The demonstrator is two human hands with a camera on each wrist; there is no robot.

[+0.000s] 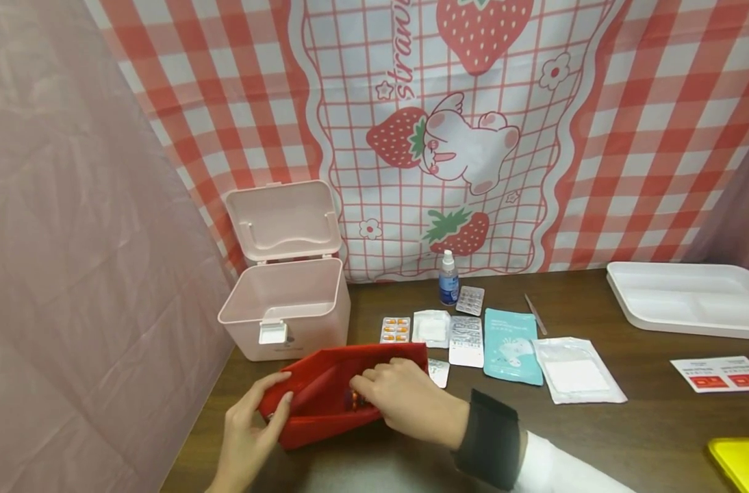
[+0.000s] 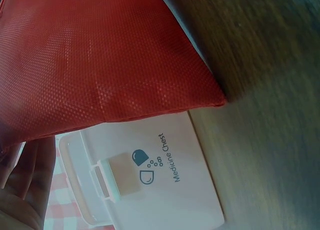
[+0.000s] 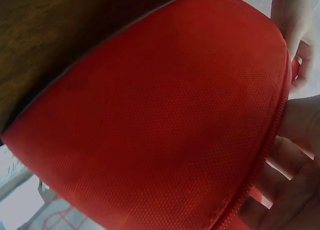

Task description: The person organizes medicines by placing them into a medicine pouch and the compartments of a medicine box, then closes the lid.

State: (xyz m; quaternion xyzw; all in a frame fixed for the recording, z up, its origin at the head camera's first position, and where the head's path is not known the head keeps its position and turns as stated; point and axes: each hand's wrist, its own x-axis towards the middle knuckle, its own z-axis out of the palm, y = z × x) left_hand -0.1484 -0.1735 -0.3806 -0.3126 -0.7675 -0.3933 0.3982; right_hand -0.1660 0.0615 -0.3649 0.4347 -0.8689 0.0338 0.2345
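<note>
A red zippered pouch point(image 1: 325, 430) is held tilted above the table, its mouth gaping upward. My left hand point(image 1: 248, 418) grips the pouch's left end between thumb and fingers. Over the pouch's right side, my right hand point(image 1: 399, 397) reaches in with bent fingers. A small dark and orange item point(image 1: 356, 400) shows at its fingertips; whether they pinch it is hidden. In the right wrist view, the right fingers point(image 3: 285, 160) pass over the zipper edge and their tips are out of sight. Behind the pouch stands a pale pink medicine chest point(image 1: 309, 335), lid raised.
Behind the pouch lie an orange capsule blister point(image 1: 395, 330), a gauze packet point(image 1: 432, 329), silver blister packs point(image 1: 466, 340), a teal packet point(image 1: 511, 346) and a white dressing point(image 1: 578, 373). A spray bottle point(image 1: 448, 281) stands at the back. Rightward are tweezers point(image 1: 535, 315), a white tray point(image 1: 689, 318) and a yellow tray point(image 1: 741, 462).
</note>
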